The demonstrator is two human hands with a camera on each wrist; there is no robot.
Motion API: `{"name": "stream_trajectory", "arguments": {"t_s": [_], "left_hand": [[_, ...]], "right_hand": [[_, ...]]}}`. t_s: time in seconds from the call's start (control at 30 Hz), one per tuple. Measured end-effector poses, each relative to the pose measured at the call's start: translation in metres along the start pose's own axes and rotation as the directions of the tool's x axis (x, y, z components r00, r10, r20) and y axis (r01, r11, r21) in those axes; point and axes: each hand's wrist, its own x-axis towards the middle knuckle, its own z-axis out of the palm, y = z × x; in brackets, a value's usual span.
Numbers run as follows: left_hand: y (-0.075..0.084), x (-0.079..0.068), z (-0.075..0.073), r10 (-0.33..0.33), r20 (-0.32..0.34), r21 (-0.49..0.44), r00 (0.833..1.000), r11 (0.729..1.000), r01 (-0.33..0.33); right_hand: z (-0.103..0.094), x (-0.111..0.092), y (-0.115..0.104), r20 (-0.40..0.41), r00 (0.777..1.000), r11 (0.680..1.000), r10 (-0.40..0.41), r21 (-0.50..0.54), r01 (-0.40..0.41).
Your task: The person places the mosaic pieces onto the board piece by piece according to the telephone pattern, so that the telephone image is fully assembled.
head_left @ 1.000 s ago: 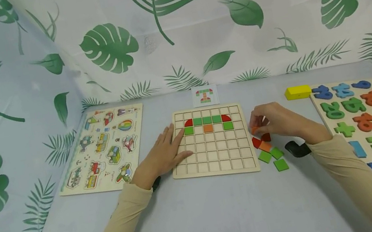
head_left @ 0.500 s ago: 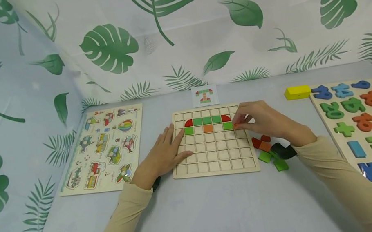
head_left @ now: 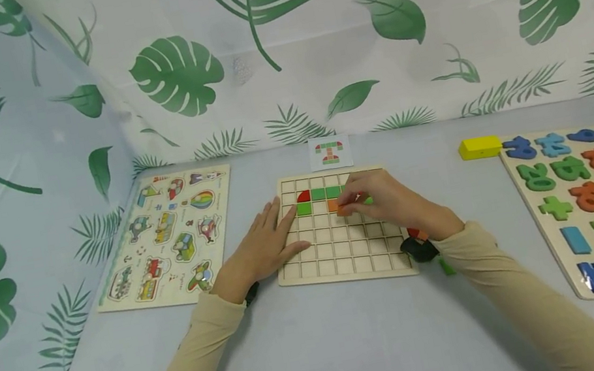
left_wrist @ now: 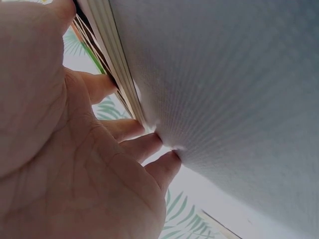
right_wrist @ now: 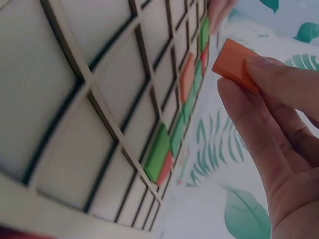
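Note:
My right hand (head_left: 379, 197) pinches an orange square tile (right_wrist: 236, 60) between thumb and fingertips, held over the wooden grid board (head_left: 326, 268). In the head view that tile is just below an orange tile (head_left: 333, 204) set in the grid. A red quarter-round tile (head_left: 303, 196), a green tile (head_left: 304, 209) beneath it and a row of green tiles (head_left: 319, 194) also sit in the grid; the right hand hides the row's right end. My left hand (head_left: 260, 245) lies with fingers spread at the board's left edge, its thumb and forefinger over the rim.
Behind the board lies a pattern card (head_left: 330, 153). Loose tiles, including a green one (head_left: 446, 266), are partly hidden under my right wrist. A picture puzzle (head_left: 165, 248) is at left; a number puzzle (head_left: 569, 257) and a yellow block (head_left: 479, 147) are at right.
My right hand has picked the orange tile from the loose pile and carried it left over the grid, close to the orange tile set there. My left hand has stayed on the board's edge.

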Motion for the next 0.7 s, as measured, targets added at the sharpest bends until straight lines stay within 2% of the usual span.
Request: {"name": "stream_trajectory", "arguments": {"t_s": [0.47,0.7], "left_hand": [[0.002,0.000,-0.001,-0.002,-0.001,-0.011,1.000,1.000,0.002],[0.002,-0.002,-0.002,0.007,-0.014,-0.004,1.000,1.000,-0.007]], "right_hand": [[0.018,0.007,0.008,0.036,0.999,0.999,0.034,-0.005,-0.034],[0.021,0.012,0.009,0.042,0.999,1.000,0.011,-0.028,-0.010]]}}
